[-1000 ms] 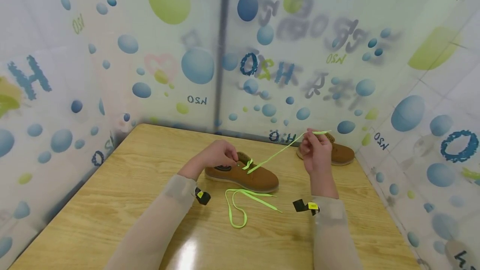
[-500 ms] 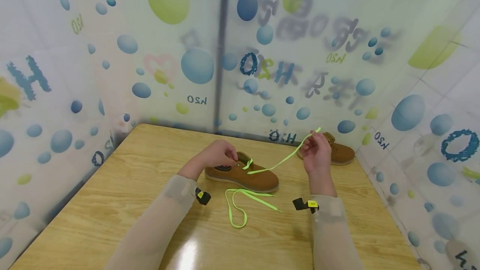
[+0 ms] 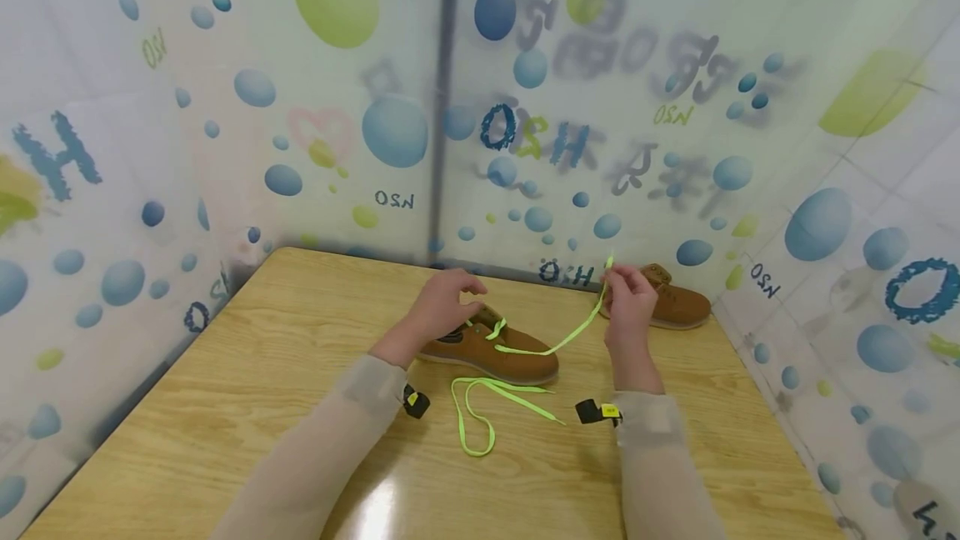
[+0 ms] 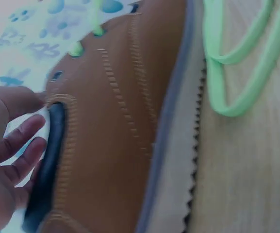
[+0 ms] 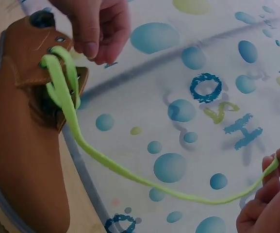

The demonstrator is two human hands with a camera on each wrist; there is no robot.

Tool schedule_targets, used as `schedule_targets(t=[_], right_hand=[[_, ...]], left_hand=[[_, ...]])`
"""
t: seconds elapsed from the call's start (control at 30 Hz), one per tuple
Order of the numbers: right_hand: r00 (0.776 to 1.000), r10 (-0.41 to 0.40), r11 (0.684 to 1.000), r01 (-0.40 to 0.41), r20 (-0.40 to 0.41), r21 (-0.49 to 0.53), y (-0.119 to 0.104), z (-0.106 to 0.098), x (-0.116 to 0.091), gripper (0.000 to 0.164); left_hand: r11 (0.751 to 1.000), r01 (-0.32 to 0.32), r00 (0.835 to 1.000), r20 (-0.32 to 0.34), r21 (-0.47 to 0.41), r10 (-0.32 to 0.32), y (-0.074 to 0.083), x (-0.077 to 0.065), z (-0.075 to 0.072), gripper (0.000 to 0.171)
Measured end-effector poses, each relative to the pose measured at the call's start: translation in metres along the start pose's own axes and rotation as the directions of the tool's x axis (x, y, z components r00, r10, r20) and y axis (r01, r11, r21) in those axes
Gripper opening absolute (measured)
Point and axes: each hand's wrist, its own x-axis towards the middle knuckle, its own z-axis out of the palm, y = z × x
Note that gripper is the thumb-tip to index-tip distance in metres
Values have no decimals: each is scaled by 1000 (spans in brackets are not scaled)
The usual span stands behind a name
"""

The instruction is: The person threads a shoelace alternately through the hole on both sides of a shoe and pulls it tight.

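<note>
A brown shoe (image 3: 517, 357) rests on the table, toe to the right, with a neon-green shoelace (image 3: 577, 332) running through some of its eyelets. My right hand (image 3: 632, 298) is raised to the right of the shoe and pinches the free end of this lace, which sags between hand and shoe in the right wrist view. Over the shoe's opening is my left hand (image 3: 442, 307), thumb and forefinger apart with nothing between them. In the left wrist view its thumb (image 4: 23, 101) is close to the collar; whether it touches cannot be told.
A second brown shoe (image 3: 682, 307) stands at the back right, partly behind my right hand. Another neon-green lace (image 3: 476, 432) lies looped on the wooden table (image 3: 247, 357) in front of the first shoe. Bubble-printed curtains (image 3: 337, 148) enclose the table's back and sides.
My left hand has lifted off the shoe's eyelets and spread its thumb and forefinger. My right hand has shifted slightly left with the shoelace, which went from taut to slack.
</note>
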Motion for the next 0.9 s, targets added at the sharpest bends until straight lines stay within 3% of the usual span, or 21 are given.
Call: schedule_targets(t=[0.07,0.17,0.3,0.43,0.73,0.83,0.9], right_hand=[[999,-40,984,44,28,-170,6,5,-3,13],[992,-82,923,114,101,-367,15,15,-11,13],[973,-100,850,193,210,-491,25,28,-23,14],[954,-53,768,229,296,-598,37,37,-32,15],[895,20,644,330,446,-691,48,38,-35,6],[861,40,605,383,507,-698,47,37,-34,8],[831,57,597,416,554,-685,46,36,-33,11]], left_hand=[[999,-3,1000,18,45,2,-1,0,5,19],[996,4,999,48,92,-8,-3,-1,12,20],[994,19,997,75,106,-27,-4,-2,17,21],[993,24,995,98,115,-35,-4,-2,18,16],[997,-53,992,120,62,46,-7,-1,15,11],[996,-90,988,129,23,87,-9,0,15,11],[995,-103,985,137,2,102,-9,0,14,11]])
